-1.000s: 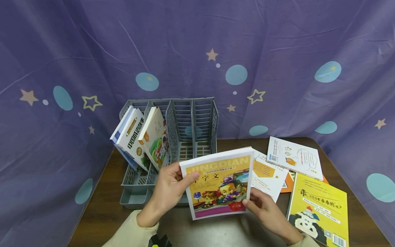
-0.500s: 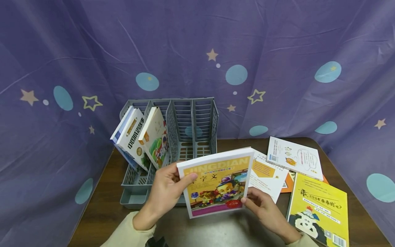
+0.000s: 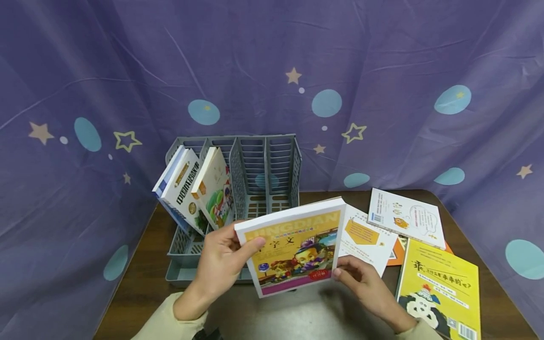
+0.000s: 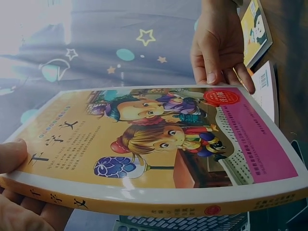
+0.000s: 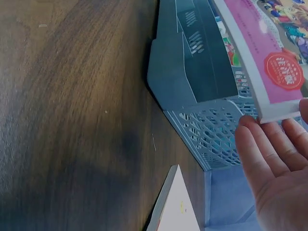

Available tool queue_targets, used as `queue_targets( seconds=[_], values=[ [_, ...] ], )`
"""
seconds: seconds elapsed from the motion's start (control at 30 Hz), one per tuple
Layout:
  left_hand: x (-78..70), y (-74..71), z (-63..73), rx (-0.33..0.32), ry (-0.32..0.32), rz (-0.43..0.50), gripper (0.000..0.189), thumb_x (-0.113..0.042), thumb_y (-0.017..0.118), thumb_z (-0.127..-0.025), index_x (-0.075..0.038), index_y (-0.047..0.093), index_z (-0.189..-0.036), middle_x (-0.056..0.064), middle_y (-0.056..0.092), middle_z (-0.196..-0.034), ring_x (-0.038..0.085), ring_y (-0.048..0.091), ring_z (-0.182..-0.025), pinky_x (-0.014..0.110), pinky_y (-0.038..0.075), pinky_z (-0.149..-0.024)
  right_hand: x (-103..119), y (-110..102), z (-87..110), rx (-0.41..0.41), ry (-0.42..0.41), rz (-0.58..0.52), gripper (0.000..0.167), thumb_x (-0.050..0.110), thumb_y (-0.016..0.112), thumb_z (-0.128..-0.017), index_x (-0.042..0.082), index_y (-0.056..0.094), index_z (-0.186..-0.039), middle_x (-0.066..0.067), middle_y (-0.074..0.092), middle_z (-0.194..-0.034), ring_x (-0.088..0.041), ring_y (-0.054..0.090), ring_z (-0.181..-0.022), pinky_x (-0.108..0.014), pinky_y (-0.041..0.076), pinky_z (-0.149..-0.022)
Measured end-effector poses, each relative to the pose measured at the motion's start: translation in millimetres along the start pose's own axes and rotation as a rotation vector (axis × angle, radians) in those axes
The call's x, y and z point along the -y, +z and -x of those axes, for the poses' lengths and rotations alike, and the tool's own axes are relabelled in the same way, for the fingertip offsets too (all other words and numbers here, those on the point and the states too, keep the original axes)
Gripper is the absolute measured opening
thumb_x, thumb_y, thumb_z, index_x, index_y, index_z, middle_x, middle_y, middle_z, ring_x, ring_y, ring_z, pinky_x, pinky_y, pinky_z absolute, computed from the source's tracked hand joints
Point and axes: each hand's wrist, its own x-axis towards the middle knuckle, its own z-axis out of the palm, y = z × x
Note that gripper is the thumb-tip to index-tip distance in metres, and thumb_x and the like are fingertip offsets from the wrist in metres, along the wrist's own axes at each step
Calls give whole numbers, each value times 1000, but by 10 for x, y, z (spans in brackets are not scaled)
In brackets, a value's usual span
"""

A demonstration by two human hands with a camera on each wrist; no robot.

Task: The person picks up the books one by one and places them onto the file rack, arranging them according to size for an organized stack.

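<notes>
A picture book (image 3: 303,248) with a yellow cover, two cartoon children and a magenta band is held up in front of the grey rack. My left hand (image 3: 218,259) grips its spine side, thumb on the cover and fingers behind. At the opposite lower corner, my right hand (image 3: 367,285) pinches the edge between thumb and fingers. The left wrist view shows the book's orange spine (image 4: 139,207) along the bottom. Under the corner, the right hand's fingertips (image 5: 248,120) show in the right wrist view.
The grey slotted rack (image 3: 239,184) stands behind the book, with a white-spined book (image 3: 182,191) and a cream book (image 3: 214,193) leaning in its left compartments. To the right lie a yellow panda book (image 3: 442,283), a white book (image 3: 405,215) and other books. A purple curtain (image 3: 255,61) hangs behind.
The left hand has moved slightly left and the book with it. The book has turned a little, its top edge tilting more. The right hand stays at the lower corner.
</notes>
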Motion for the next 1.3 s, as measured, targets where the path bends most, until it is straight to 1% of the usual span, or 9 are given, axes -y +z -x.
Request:
queue_targets(
  seconds=[0.1, 0.27, 0.47, 0.63, 0.8, 0.93, 1.1, 1.2, 1.3],
  values=[
    [-28, -41, 9, -23, 8, -23, 21, 2, 69, -85, 4, 68, -105, 17, 71, -97, 24, 71, -83, 38, 58, -66, -16, -32, 0, 11, -6, -20, 19, 14, 60, -95, 0, 60, -107, -14, 67, -97, -22, 66, -88, -33, 55, -79],
    [-65, -124, 15, -79, 21, -68, 19, 3, 70, -83, 2, 69, -102, 16, 72, -94, 23, 71, -81, 36, 58, -65, -55, -108, 1, 6, -11, -36, 20, 13, 58, -96, -2, 59, -109, -14, 68, -104, -26, 67, -95, -35, 55, -82],
    [-95, -241, 19, -113, 60, -102, 18, 8, 69, -82, 4, 69, -99, 18, 71, -91, 21, 71, -78, 33, 58, -63, -72, -210, 12, -34, 43, -69, 22, 13, 60, -94, -4, 58, -109, -16, 67, -105, -27, 66, -96, -37, 54, -83],
    [-108, -369, 28, -158, 57, -143, 17, 9, 69, -81, 8, 68, -98, 11, 73, -89, 20, 71, -78, 31, 58, -63, -75, -334, 17, -84, 48, -18, 25, 14, 59, -95, -5, 57, -111, -16, 67, -105, -24, 67, -95, -35, 55, -80],
    [-137, -458, 36, -250, 69, -173, 21, 13, 69, -79, 9, 68, -100, 8, 73, -88, 16, 71, -76, 26, 57, -61, -89, -528, 26, -144, 25, 65, 24, 12, 57, -97, -7, 58, -111, -15, 67, -103, -22, 68, -92, -35, 57, -76],
    [-133, -536, 38, -326, 92, -164, 23, 14, 70, -78, 9, 68, -100, 7, 73, -87, 14, 70, -74, 23, 56, -59, -99, -719, 54, -196, 48, 103, 27, 12, 56, -97, -9, 56, -113, -14, 67, -102, -19, 68, -91, -34, 57, -75],
    [-124, -646, 46, -411, 85, -169, 23, 11, 72, -77, 11, 68, -100, 5, 73, -86, 13, 70, -74, 20, 55, -61, -135, -914, 96, -250, 83, 144, 32, 18, 55, -98, -9, 55, -114, -10, 67, -101, -17, 68, -91, -34, 57, -75],
    [-110, -701, 45, -452, 90, -122, 25, 9, 73, -77, 12, 67, -101, 7, 73, -87, 14, 70, -74, 20, 55, -62, -176, -979, 116, -282, 98, 150, 32, 19, 55, -98, -10, 55, -113, -9, 67, -99, -15, 68, -89, -35, 57, -74],
    [-101, -743, 44, -487, 93, -72, 25, 10, 73, -77, 14, 66, -102, 8, 73, -86, 14, 70, -75, 21, 55, -62, -215, -1015, 131, -304, 121, 147, 32, 18, 55, -98, -11, 54, -113, -13, 66, -100, -13, 68, -86, -35, 57, -73]
  ],
)
